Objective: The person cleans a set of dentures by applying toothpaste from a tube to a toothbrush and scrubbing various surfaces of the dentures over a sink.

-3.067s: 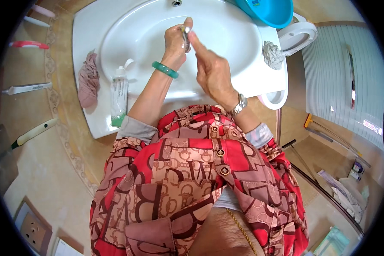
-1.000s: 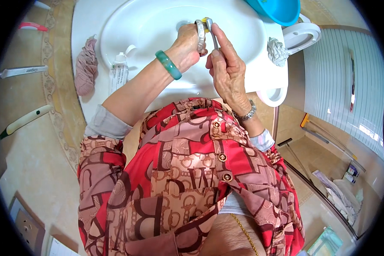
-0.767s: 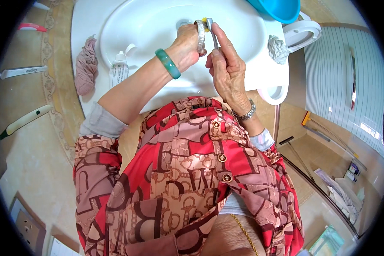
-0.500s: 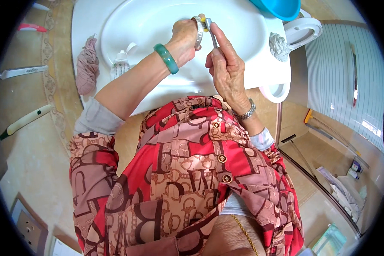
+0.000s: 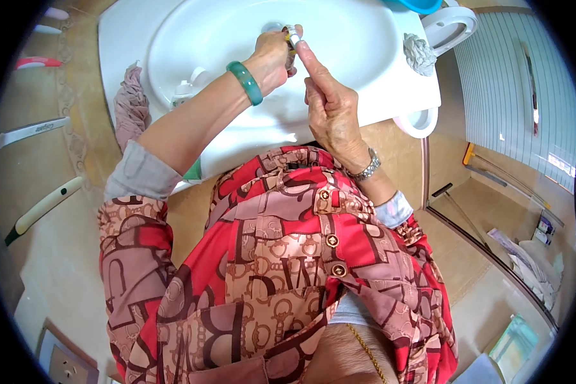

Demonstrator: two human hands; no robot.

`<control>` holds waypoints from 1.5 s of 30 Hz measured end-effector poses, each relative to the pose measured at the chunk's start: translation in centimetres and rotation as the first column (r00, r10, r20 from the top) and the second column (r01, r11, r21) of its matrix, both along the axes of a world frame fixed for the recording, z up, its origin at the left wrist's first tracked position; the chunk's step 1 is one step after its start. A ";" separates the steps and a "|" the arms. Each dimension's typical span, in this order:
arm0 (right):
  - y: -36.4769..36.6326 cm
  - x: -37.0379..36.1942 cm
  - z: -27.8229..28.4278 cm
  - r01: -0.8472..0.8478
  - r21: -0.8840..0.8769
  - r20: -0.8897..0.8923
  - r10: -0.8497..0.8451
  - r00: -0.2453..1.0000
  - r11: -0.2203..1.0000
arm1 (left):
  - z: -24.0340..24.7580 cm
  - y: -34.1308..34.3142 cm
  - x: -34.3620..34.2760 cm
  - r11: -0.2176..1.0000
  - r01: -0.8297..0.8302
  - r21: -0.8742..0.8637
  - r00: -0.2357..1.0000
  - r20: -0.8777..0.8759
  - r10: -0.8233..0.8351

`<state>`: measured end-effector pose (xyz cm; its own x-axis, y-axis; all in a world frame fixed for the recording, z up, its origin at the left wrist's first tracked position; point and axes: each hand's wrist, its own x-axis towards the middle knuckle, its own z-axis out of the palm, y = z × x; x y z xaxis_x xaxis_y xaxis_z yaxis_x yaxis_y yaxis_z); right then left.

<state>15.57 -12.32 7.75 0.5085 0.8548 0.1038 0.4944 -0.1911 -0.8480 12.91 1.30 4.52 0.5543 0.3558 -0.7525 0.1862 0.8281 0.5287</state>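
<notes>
My left hand (image 5: 269,61) is closed round a silver bangle (image 5: 291,59), held up over the white washbasin (image 5: 358,96). A green bangle (image 5: 244,83) circles the left wrist. My right hand (image 5: 334,109) grips a toothbrush, its index finger stretched along it toward the brush head (image 5: 295,39), which rests against the silver bangle. Most of the toothbrush handle is hidden by the right hand. Beyond the left forearm, a white bottle (image 5: 183,91) stands partly covered at the basin's left side.
A pinkish crumpled cloth (image 5: 132,105) lies on the basin's left rim, a grey one (image 5: 419,54) on the right. A blue tub (image 5: 422,5) and a toilet seat (image 5: 451,29) are at far right. A ribbed glass panel (image 5: 512,96) stands farther right.
Both hands have shifted a little left with the bangle and toothbrush. The brush head has turned, and its handle shows less. The whole view has tilted slightly.
</notes>
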 end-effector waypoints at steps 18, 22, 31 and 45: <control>1.3 0.7 -2.9 -0.063 -0.259 0.131 0.099 0.986 0.964 | -7.8 -1.1 -0.2 0.982 -0.049 -0.183 0.998 -0.038 0.043; 0.0 -0.6 -2.8 -0.049 -0.199 0.150 0.080 0.985 0.979 | -6.2 -0.7 -0.4 0.971 -0.133 -0.201 0.989 0.036 0.143; 0.0 -1.2 -3.0 -0.036 -0.226 0.107 0.062 0.992 0.973 | -6.7 -0.5 -0.9 0.973 -0.152 -0.171 0.987 0.033 0.160; 1.5 -0.4 -4.4 -0.079 -0.293 0.158 0.130 0.979 0.953 | -11.0 -1.8 -1.5 0.937 -0.142 -0.319 0.989 -0.018 0.144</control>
